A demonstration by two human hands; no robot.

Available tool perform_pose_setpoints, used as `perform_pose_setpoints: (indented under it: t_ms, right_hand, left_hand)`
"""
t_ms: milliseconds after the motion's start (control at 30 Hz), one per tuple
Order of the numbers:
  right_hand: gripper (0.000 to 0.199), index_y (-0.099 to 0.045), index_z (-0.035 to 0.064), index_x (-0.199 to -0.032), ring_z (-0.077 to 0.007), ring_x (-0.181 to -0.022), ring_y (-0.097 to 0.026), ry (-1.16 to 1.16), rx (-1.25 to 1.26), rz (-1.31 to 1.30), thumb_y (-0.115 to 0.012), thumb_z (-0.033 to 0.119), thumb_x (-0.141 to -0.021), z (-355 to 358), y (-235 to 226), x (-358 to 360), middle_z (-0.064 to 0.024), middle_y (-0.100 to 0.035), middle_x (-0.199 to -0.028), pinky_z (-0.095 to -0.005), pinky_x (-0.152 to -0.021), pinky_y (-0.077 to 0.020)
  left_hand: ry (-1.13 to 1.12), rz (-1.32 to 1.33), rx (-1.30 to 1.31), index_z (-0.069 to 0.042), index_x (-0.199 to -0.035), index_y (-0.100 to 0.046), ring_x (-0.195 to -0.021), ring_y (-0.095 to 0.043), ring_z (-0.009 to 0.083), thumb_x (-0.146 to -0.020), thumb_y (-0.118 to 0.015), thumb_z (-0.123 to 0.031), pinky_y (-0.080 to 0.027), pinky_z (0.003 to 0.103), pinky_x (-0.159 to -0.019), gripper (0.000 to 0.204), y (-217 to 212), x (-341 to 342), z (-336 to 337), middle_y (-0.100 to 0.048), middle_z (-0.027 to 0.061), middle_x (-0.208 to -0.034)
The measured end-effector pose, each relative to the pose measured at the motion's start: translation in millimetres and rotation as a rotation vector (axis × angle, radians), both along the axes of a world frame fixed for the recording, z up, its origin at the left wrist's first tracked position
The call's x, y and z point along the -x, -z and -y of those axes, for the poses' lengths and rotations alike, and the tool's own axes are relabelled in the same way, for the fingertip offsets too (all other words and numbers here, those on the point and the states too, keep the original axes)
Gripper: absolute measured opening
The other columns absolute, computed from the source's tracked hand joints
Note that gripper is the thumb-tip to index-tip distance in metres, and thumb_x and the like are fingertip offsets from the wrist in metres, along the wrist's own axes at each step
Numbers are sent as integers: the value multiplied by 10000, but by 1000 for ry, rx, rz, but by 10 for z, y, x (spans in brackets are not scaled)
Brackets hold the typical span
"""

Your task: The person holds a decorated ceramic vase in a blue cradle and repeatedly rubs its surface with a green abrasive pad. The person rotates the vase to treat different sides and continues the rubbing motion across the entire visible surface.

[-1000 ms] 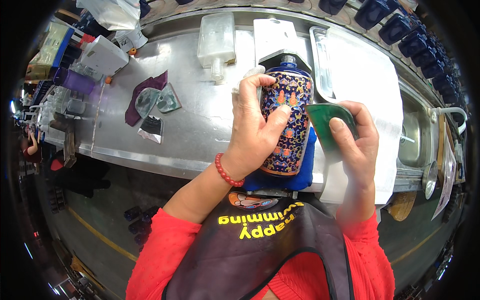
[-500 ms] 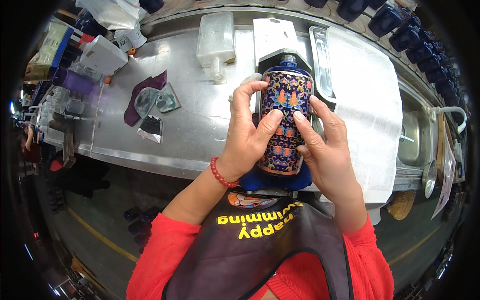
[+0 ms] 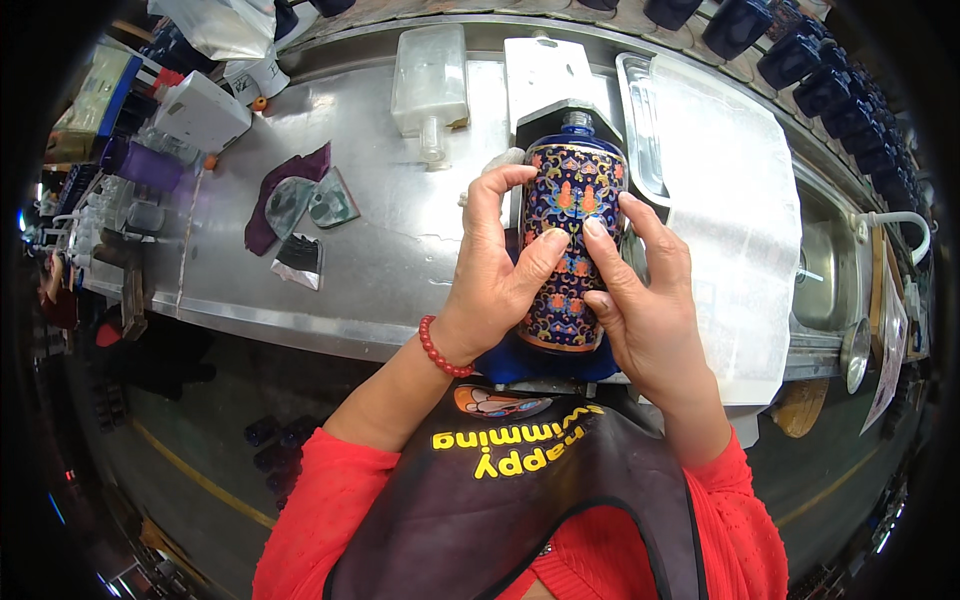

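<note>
A dark blue glass bottle (image 3: 572,195) with a colourful floral pattern in orange, gold and blue lies before me, its threaded neck pointing away. My left hand (image 3: 497,255) grips its left side, index finger near the shoulder and thumb flat on the pattern. From the right, my right hand (image 3: 645,290) holds the bottle, its thumb pressing on the middle of the front and its index finger along the edge. Beneath the bottle shows part of a dark angular support (image 3: 545,118). Some of the fingers are hidden behind the bottle.
A clear empty-looking glass bottle (image 3: 431,85) lies on the metal bench (image 3: 400,250). Left of it are a purple cloth (image 3: 262,225) and scraper-like pieces (image 3: 298,258). To the right are a metal tray (image 3: 640,110), white paper sheets (image 3: 725,200) and a sink (image 3: 822,270). Blue bottles (image 3: 735,30) line the back.
Both hands keep their hold on the bottle. The right thumb has shifted very slightly along the pattern; the view has moved a little.
</note>
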State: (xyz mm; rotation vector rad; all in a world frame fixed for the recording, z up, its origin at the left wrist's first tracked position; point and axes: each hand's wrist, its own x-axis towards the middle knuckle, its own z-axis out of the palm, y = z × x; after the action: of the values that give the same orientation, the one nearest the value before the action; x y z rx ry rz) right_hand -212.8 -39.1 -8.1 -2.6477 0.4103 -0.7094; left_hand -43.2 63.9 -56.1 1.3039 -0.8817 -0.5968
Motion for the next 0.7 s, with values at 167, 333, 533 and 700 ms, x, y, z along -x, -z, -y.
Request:
perform_pose_setpoints:
  t_ms: [167, 333, 533, 700]
  right_hand:
    - [631, -639, 105, -1407, -427, -1271, -508, 0, 1, 1, -812, 98, -800, -3, -10, -15, -235, -465, -1494, -506, -1076, -445]
    - [628, -638, 107, -1409, -427, -1272, -507, 7, 13, -6, -811, 100, -805, -12, -14, -10, -235, -465, -1496, -505, -1078, -443]
    - [626, -638, 124, -1419, -428, -1277, -504, -6, -25, 10, -812, 115, -817, 1, 7, 2, -236, -452, -1510, -500, -1083, -437]
    - [641, -631, 137, -1434, -428, -1286, -497, -2, -14, 3, -811, 119, -819, -2, 18, -6, -238, -445, -1520, -502, -1088, -431]
  left_hand:
    - [9, 6, 34, -5, -1438, -388, -1406, -375, 284, -963, -696, -186, -291, 404, -1202, 594, 15, -1, 7, -402, 191, -1463]
    - [24, -2, 65, -1, -1455, -376, -1402, -386, 273, -979, -689, -197, -313, 402, -1195, 602, 38, 15, 12, -390, 188, -1476]
    - [66, -98, 73, 9, -1526, -320, -1416, -392, 282, -1018, -655, -236, -323, 410, -1198, 656, 53, 53, -37, -375, 194, -1512]
    - [51, -39, 62, 12, -1551, -299, -1421, -390, 291, -1023, -655, -258, -317, 418, -1202, 692, 74, 77, -20, -373, 196, -1525]
